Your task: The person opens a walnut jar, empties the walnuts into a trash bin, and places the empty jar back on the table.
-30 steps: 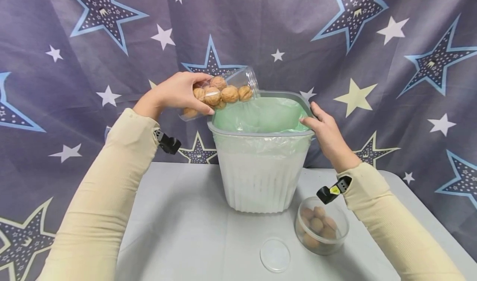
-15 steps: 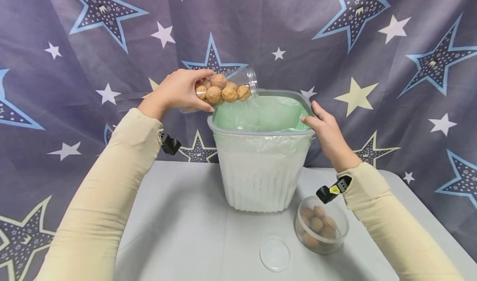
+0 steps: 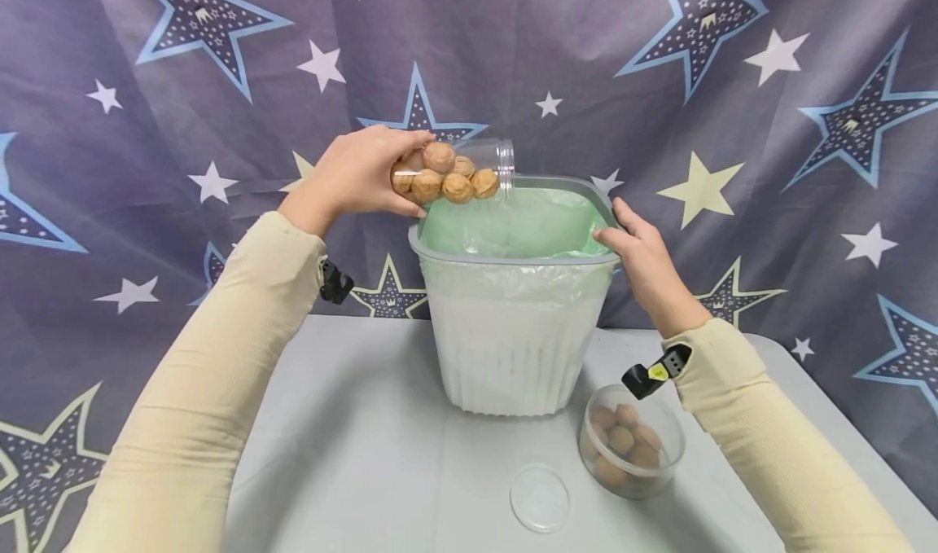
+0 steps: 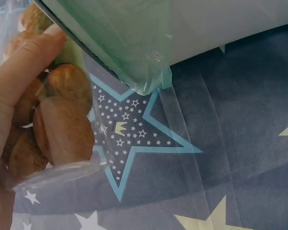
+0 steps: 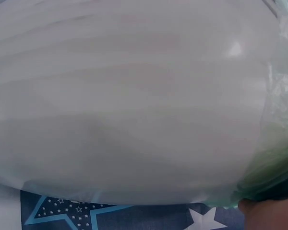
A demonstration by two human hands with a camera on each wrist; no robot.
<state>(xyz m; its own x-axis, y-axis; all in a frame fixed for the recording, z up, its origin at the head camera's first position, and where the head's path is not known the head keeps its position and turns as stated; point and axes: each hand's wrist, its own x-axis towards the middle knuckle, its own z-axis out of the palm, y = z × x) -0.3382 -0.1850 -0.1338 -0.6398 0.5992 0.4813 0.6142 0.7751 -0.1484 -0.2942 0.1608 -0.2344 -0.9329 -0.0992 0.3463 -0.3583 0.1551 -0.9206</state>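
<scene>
Lying almost flat in the left hand (image 3: 362,170), a clear screw-neck jar (image 3: 485,151) of walnuts (image 3: 458,187) is held high at the left side of the grey-rimmed bin (image 3: 513,341), thumb and fingers curled round its base half. From where I stand, the danger looks to be in the angle: a sharper dip could send the nuts out in a rush, and some might strike the rim (image 3: 513,260) and bounce to the table (image 3: 352,423). Slick plastic could also slide in that one-handed hold. Opposite, the right hand (image 3: 648,264) pinches the rim, thumb over the green liner (image 3: 528,219); should that grip slacken, the bin might shift or the liner slump. The jar's long axis runs left to right, nearly level, mouth pointing right toward the bin's opening, base toward the left palm.
</scene>
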